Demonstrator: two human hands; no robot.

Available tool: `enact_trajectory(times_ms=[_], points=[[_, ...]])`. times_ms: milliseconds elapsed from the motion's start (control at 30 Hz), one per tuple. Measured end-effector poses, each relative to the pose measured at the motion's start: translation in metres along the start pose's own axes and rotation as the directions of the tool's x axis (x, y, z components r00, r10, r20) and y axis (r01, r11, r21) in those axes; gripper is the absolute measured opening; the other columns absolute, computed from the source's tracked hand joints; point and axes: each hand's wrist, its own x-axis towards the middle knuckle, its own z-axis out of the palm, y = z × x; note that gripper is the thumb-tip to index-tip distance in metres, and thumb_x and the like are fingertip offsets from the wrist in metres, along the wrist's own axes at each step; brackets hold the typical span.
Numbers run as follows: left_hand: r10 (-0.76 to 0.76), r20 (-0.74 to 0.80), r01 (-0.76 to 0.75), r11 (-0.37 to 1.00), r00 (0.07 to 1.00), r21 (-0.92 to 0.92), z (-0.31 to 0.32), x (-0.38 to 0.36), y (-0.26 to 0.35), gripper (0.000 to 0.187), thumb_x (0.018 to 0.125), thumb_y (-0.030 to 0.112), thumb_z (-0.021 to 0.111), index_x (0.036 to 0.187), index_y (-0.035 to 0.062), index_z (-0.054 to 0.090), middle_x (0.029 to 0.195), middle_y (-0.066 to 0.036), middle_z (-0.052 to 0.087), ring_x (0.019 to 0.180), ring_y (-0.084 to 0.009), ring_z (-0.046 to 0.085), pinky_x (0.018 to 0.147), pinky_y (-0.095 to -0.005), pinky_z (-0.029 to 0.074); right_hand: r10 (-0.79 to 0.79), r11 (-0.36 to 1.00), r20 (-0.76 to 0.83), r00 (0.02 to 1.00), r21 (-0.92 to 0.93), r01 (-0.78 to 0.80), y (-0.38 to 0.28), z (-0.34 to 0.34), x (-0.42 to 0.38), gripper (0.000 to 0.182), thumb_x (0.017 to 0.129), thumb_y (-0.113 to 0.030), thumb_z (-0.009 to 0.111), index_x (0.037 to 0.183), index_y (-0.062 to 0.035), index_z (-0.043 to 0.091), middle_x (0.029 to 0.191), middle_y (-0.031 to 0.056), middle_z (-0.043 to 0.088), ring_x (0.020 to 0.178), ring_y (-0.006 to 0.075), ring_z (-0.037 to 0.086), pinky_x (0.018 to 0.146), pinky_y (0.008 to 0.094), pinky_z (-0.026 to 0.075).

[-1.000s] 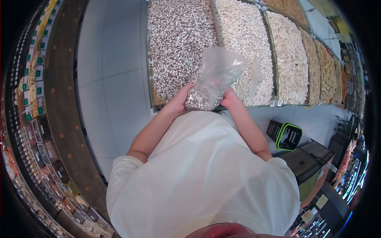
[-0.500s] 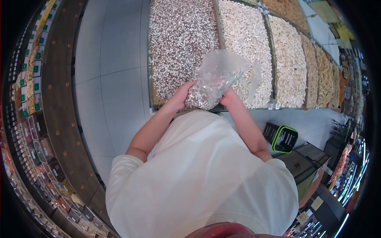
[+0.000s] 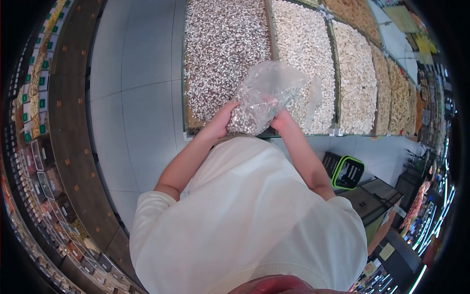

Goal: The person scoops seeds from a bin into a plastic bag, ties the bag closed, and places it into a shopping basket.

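Clear plastic bag (image 3: 264, 90) between the hands, long axis slanting forward-right; left hand (image 3: 223, 120) and right hand (image 3: 281, 120) about equally near, fingers gripping its opposite sides, the right's partly hidden.

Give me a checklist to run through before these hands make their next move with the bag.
1. Left hand holding the bag: ok.
2. Right hand gripping firmly: cannot tell; it is at the bag, its fingers largely hidden.
3. Speckled pieces inside the bag: ok, gathered at the end nearest the shirt.
4. Bag's mouth closed: cannot tell.
5. Basket under the bag: not ok, off to the right.
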Motion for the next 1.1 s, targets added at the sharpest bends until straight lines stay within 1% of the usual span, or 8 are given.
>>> enact_trajectory(times_ms=[100, 200, 433, 533, 600, 733, 800, 1100], points=[[0.004, -0.005, -0.004, 1.0, 1.0, -0.003, -0.001, -0.001, 0.0, 0.043, 0.106, 0.032, 0.055, 0.137, 0.0019, 0.061, 0.128, -0.014, 0.072, 0.115, -0.027, 0.072, 0.104, -0.044, 0.058, -0.059, 0.998, 0.02, 0.998, -0.009, 0.059, 0.005, 0.005, 0.004, 0.055, 0.102, -0.023, 0.071, 0.15, -0.0032, 0.052, 0.139, 0.0168, 0.066, 0.124, 0.0322, 0.068, 0.104, 0.0496, 0.059], [0.015, 0.014, -0.014, 0.999, 1.0, -0.034, -0.001, -0.005, 0.002, 0.042, 0.106, 0.031, 0.056, 0.137, 0.0017, 0.061, 0.127, -0.014, 0.073, 0.113, -0.0271, 0.073, 0.102, -0.0442, 0.059, -0.034, 0.999, 0.008, 0.999, -0.037, 0.034, 0.004, 0.001, 0.006, 0.047, 0.106, -0.021, 0.065, 0.148, -0.004, 0.054, 0.134, 0.0148, 0.068, 0.119, 0.0295, 0.069, 0.101, 0.047, 0.061], [0.034, -0.04, -0.033, 0.999, 0.999, 0.014, 0.005, -0.009, 0.002, 0.038, 0.105, 0.027, 0.057, 0.133, 0.0018, 0.063, 0.125, -0.013, 0.073, 0.112, -0.0257, 0.073, 0.102, -0.0434, 0.059, -0.015, 0.998, 0.045, 0.999, -0.061, 0.018, 0.008, -0.006, 0.01, 0.046, 0.106, -0.02, 0.064, 0.148, -0.0031, 0.054, 0.135, 0.015, 0.068, 0.119, 0.0292, 0.069, 0.099, 0.0462, 0.061], [0.009, -0.027, -0.01, 1.0, 1.0, -0.028, 0.01, -0.009, 0.004, 0.037, 0.105, 0.027, 0.057, 0.132, 0.0018, 0.063, 0.124, -0.013, 0.074, 0.111, -0.0254, 0.073, 0.101, -0.0432, 0.059, -0.022, 0.998, 0.028, 0.999, -0.05, 0.023, 0.004, 0.005, -0.001, 0.046, 0.107, -0.021, 0.064, 0.148, -0.0033, 0.054, 0.136, 0.0147, 0.067, 0.119, 0.0285, 0.069, 0.1, 0.0455, 0.061], [0.005, -0.04, -0.008, 0.997, 0.999, -0.076, 0.014, -0.011, 0.004, 0.034, 0.106, 0.021, 0.058, 0.13, -0.0012, 0.063, 0.12, -0.014, 0.074, 0.106, -0.0246, 0.074, 0.095, -0.0411, 0.061, -0.114, 0.988, 0.035, 0.993, -0.104, 0.117, 0.001, 0.013, -0.01, 0.046, 0.107, -0.021, 0.064, 0.148, -0.0029, 0.054, 0.137, 0.0143, 0.067, 0.12, 0.0283, 0.069, 0.102, 0.045, 0.06], [-0.006, -0.002, 0.005, 0.994, 1.0, -0.112, 0.014, -0.01, 0.007, 0.033, 0.106, 0.021, 0.058, 0.13, -0.0008, 0.063, 0.121, -0.014, 0.073, 0.107, -0.0247, 0.074, 0.094, -0.041, 0.062, -0.077, 0.996, 0.017, 0.997, -0.051, 0.078, -0.002, 0.009, -0.008, 0.046, 0.106, -0.019, 0.064, 0.148, -0.0026, 0.054, 0.137, 0.014, 0.067, 0.12, 0.0283, 0.069, 0.103, 0.0449, 0.059], [0.008, 0.007, -0.008, 0.998, 1.0, -0.055, 0.01, -0.004, 0.006, 0.039, 0.106, 0.027, 0.057, 0.133, -0.0008, 0.063, 0.125, -0.015, 0.073, 0.109, -0.0263, 0.074, 0.099, -0.0433, 0.06, -0.059, 0.998, 0.025, 0.998, -0.029, 0.059, 0.001, 0.004, 0.001, 0.045, 0.106, -0.017, 0.063, 0.147, -0.0019, 0.055, 0.137, 0.014, 0.067, 0.12, 0.0282, 0.069, 0.102, 0.0457, 0.059], [0.04, -0.066, -0.04, 0.999, 0.997, 0.006, 0.006, -0.007, 0.01, 0.036, 0.106, 0.027, 0.057, 0.13, -0.0001, 0.064, 0.121, -0.014, 0.074, 0.106, -0.0256, 0.074, 0.095, -0.0431, 0.061, -0.049, 0.997, 0.011, 0.999, -0.066, 0.049, 0.003, 0.012, 0.009, 0.043, 0.104, -0.014, 0.064, 0.145, -0.0013, 0.056, 0.135, 0.014, 0.068, 0.118, 0.0274, 0.07, 0.099, 0.0446, 0.061]])
